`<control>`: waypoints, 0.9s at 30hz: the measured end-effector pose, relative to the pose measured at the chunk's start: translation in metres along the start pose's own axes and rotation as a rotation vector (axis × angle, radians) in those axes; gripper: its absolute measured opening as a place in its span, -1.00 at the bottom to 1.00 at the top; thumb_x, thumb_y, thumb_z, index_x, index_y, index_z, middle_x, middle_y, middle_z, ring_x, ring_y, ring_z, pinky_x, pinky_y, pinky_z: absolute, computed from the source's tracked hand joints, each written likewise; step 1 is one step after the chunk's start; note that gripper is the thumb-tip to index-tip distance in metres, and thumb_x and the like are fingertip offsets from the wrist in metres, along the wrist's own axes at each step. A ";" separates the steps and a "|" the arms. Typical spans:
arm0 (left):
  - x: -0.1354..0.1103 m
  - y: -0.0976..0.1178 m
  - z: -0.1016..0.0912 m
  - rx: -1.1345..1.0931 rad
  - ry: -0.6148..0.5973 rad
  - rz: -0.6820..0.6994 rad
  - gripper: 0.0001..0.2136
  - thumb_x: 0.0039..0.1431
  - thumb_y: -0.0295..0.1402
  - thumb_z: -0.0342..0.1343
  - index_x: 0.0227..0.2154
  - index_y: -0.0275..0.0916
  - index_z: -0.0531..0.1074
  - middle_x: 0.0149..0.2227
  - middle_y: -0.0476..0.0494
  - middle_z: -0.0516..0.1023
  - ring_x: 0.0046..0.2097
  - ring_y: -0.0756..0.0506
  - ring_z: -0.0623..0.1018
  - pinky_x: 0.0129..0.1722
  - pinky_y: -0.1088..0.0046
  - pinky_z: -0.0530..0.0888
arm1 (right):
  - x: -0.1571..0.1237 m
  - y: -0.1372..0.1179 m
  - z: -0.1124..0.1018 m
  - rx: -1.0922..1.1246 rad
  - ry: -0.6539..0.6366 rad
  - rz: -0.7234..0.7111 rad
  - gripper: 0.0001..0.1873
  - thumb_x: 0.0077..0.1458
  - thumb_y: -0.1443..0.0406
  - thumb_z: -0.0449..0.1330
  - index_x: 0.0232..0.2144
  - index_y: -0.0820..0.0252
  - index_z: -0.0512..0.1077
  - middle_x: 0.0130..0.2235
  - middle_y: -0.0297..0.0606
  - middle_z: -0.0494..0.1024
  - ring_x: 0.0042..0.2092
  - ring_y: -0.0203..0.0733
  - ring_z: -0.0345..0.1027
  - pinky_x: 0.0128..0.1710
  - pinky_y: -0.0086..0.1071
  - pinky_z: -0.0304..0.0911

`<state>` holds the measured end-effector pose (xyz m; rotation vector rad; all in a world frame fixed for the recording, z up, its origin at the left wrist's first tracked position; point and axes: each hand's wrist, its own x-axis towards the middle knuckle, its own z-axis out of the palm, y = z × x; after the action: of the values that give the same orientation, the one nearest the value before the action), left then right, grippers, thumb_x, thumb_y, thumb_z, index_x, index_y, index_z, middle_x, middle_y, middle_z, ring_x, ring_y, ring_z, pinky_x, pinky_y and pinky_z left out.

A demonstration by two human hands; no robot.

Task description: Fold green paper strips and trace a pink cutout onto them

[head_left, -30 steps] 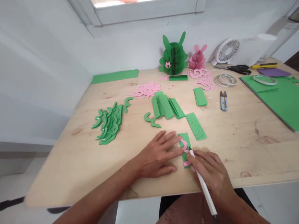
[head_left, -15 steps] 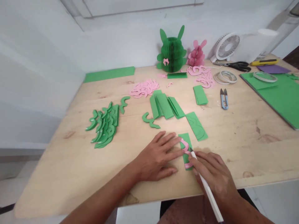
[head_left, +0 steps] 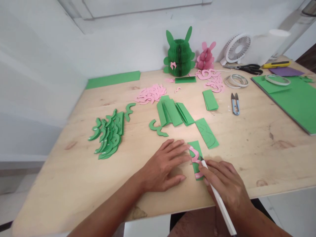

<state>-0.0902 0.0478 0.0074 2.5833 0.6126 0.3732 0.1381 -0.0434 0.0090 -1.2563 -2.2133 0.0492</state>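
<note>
Head cam: small green paper rectangle (head_left: 196, 168) lying on the wooden table (head_left: 278, 164), with a wavy pink paper cutout (head_left: 195, 154) on top of it. Left hand (head_left: 161, 168) is down just left of the rectangle, fingers slightly apart, a couple of tips at the cutout's edge. Right hand (head_left: 228, 184) is at the rectangle's right side, fingers clamped on a white pen (head_left: 218, 197), dark tip right by the pink edge. Just behind the rectangle there's a green card with drawn curves (head_left: 206, 133); green curved cutouts (head_left: 111, 136) are piled well left of it, and blue-handled thread snips (head_left: 235, 107) sit farther back to its right.
</note>
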 end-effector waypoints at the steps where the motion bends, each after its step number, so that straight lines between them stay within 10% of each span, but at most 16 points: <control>1: 0.000 0.000 0.000 -0.002 -0.001 0.005 -0.55 0.22 -0.14 0.02 0.13 -0.18 0.29 0.27 -0.18 0.24 0.31 -0.23 0.14 0.28 0.09 0.01 | 0.000 0.000 0.000 -0.001 0.002 0.002 -0.70 0.24 0.48 -0.03 -0.10 0.26 0.44 -0.19 -0.18 0.62 -0.06 -0.12 0.44 -0.10 -0.22 0.18; 27: 0.000 0.003 0.002 0.102 -0.043 -0.001 -0.56 0.24 -0.15 0.01 0.17 -0.06 0.27 0.29 -0.19 0.18 0.32 -0.26 0.12 0.27 0.02 0.01 | -0.003 0.002 0.000 0.004 -0.019 -0.007 -0.70 0.25 0.45 -0.02 -0.06 0.23 0.43 -0.15 -0.18 0.62 -0.02 -0.10 0.44 -0.09 -0.22 0.21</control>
<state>-0.0881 0.0446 0.0077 2.6810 0.6327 0.2924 0.1411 -0.0447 0.0063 -1.2503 -2.2324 0.0627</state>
